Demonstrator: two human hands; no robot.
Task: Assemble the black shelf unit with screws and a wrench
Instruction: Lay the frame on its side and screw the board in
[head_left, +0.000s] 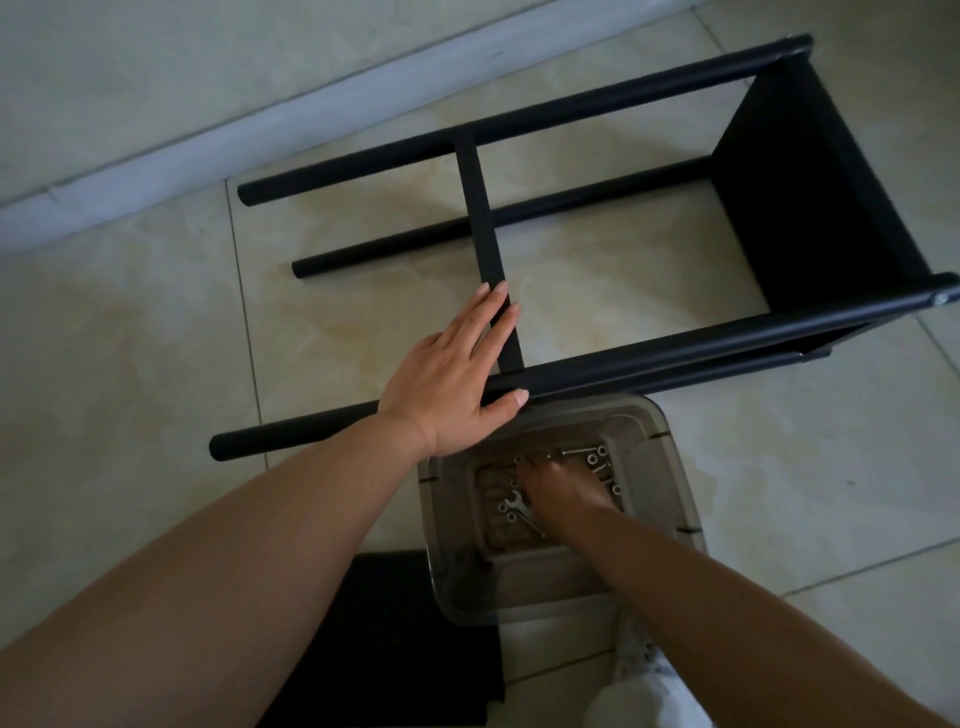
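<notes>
Left hand (451, 373) rests flat on black shelf frame (649, 358) lying on tiled floor (130, 322). Right hand (563, 491) reaches into clear bin (670, 467) w/ screws (592, 458) & wrench (517, 503).

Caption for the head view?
Left hand steadies the black shelf frame while right hand reaches among screws in the bin.

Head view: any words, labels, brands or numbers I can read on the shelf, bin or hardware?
None readable.
Shelf frame: plain black, no label showing.
Bin: no print visible.
Wrench and screws: any markings are too small to tell.
</notes>
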